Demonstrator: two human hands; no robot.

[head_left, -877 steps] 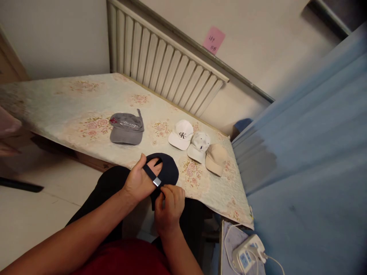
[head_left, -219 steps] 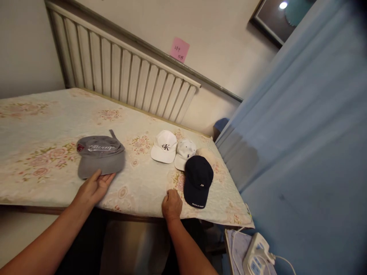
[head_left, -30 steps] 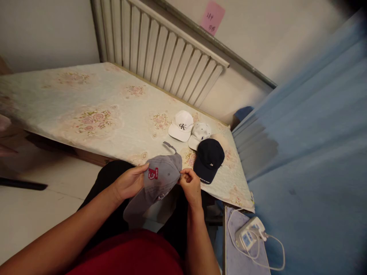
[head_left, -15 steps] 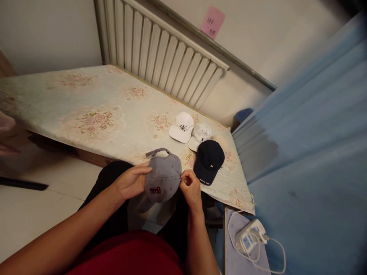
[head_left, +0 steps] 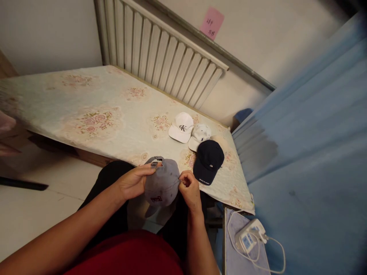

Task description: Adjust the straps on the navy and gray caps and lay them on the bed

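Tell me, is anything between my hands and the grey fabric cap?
Nothing visible is. The left hand and right hand both grip the grey fabric cap directly at its sides, above the lap, at the near edge of the floral-covered table.

Single head-worn view, forward and down (close) over lap toward the floral table.

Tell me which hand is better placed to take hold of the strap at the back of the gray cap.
Probably the left hand. Its fingertips already touch the back strap of the gray cap. The right hand pinches the cap's side edge, away from the strap.
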